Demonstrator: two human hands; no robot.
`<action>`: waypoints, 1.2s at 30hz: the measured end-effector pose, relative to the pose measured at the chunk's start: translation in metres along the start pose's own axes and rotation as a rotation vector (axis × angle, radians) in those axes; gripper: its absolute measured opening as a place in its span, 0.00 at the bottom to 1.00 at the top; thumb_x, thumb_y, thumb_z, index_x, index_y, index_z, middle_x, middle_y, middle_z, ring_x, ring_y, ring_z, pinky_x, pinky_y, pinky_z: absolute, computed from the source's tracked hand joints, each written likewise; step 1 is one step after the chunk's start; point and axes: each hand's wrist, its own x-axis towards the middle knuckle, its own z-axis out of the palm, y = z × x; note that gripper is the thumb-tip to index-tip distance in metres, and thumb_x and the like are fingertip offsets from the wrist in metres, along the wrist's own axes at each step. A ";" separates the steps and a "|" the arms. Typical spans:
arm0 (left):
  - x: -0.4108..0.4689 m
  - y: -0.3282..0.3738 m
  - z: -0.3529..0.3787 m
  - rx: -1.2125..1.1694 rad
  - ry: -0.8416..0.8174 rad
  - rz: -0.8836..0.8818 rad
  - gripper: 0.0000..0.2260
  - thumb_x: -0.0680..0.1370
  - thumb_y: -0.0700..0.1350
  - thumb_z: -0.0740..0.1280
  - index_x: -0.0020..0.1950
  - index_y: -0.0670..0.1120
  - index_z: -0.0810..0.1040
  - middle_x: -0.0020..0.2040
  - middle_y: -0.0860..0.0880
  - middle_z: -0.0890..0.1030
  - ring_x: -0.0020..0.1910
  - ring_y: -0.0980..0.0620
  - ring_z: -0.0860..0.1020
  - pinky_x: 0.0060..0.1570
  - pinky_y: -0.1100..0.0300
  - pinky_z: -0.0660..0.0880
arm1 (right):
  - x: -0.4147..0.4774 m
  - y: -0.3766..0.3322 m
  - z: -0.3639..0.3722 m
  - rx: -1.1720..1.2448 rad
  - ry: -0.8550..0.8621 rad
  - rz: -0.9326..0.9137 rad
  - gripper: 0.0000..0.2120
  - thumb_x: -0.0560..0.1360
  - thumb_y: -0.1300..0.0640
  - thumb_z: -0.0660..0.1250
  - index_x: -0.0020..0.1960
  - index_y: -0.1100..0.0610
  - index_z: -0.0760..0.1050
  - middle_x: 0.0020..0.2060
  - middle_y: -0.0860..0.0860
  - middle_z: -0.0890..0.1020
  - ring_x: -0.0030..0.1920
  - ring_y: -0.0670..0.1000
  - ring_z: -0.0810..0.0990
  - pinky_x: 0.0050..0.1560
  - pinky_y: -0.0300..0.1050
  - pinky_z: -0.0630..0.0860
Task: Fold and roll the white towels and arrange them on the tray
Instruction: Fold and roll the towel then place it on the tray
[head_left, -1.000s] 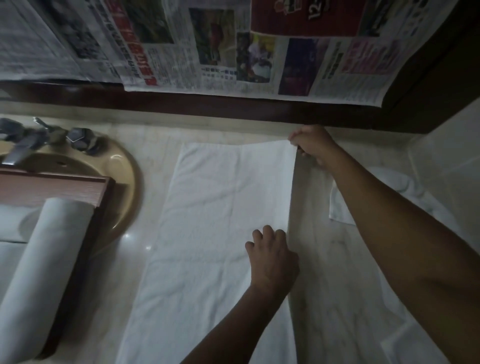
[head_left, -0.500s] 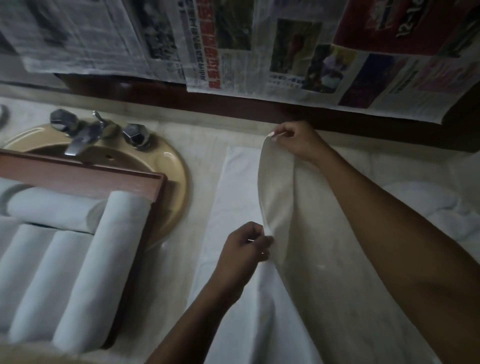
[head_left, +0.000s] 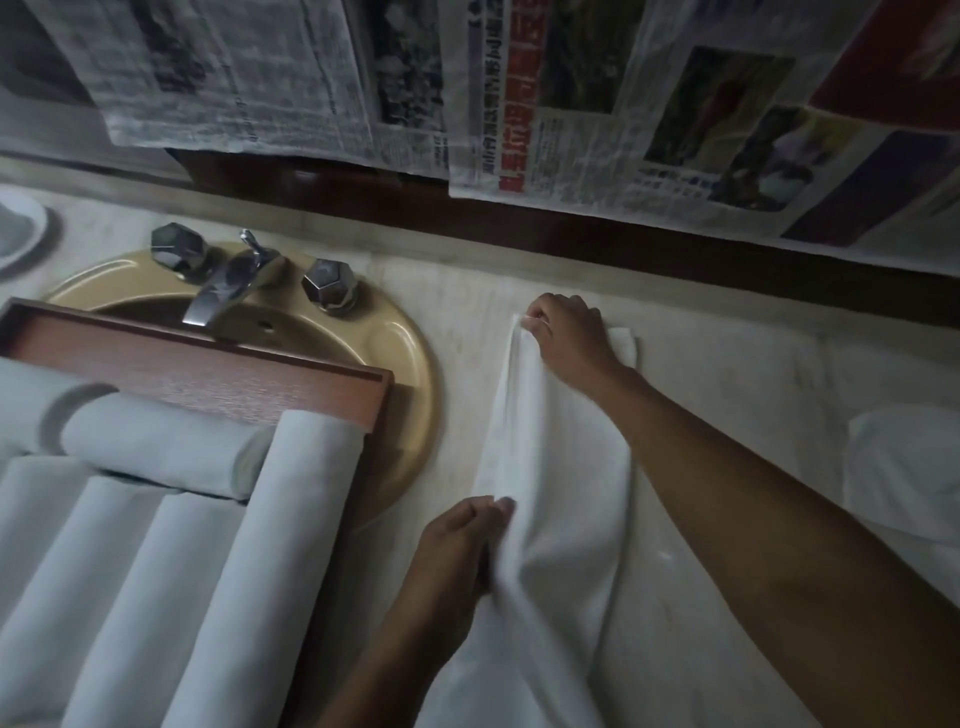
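Lying lengthwise on the pale counter (head_left: 727, 374), the white towel (head_left: 561, 467) is doubled into a long narrow strip that runs from near the back ledge towards me. Its left fold stands just beside the rim of the tan sink (head_left: 413, 379), with a bare band of counter between them. On its right there is open counter as far as a loose heap of white cloth (head_left: 904, 478). The wooden tray (head_left: 208, 371) sits across the sink to my left, rolled towels (head_left: 156, 571) packed in it side by side, one lying across the others.

My right hand (head_left: 569, 343) is at the far end of the strip, fingers curled and pinching the top left corner. My left hand (head_left: 457, 545) is at the near part of the left fold, fingers close together against the cloth. The thumb is hidden by the cloth, so I cannot tell whether that hand pinches or only presses.
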 end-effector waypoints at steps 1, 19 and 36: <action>0.004 0.000 -0.003 0.093 0.058 0.070 0.11 0.78 0.48 0.73 0.49 0.40 0.83 0.41 0.43 0.84 0.39 0.48 0.80 0.41 0.53 0.73 | 0.001 0.001 0.000 0.008 0.000 -0.006 0.08 0.83 0.50 0.63 0.51 0.53 0.76 0.50 0.47 0.82 0.54 0.56 0.76 0.59 0.57 0.69; 0.019 -0.003 0.006 0.802 0.466 0.345 0.06 0.72 0.50 0.72 0.39 0.51 0.77 0.32 0.53 0.81 0.35 0.58 0.79 0.39 0.57 0.75 | 0.002 0.017 0.011 0.033 0.203 -0.030 0.10 0.79 0.45 0.70 0.51 0.51 0.77 0.48 0.49 0.80 0.52 0.55 0.76 0.53 0.53 0.69; 0.013 0.001 0.012 0.823 0.468 0.305 0.06 0.74 0.51 0.73 0.42 0.50 0.80 0.34 0.55 0.81 0.37 0.58 0.79 0.38 0.58 0.73 | -0.094 0.003 0.000 -0.238 -0.047 -0.173 0.28 0.85 0.40 0.49 0.83 0.45 0.54 0.84 0.52 0.50 0.83 0.57 0.45 0.79 0.68 0.44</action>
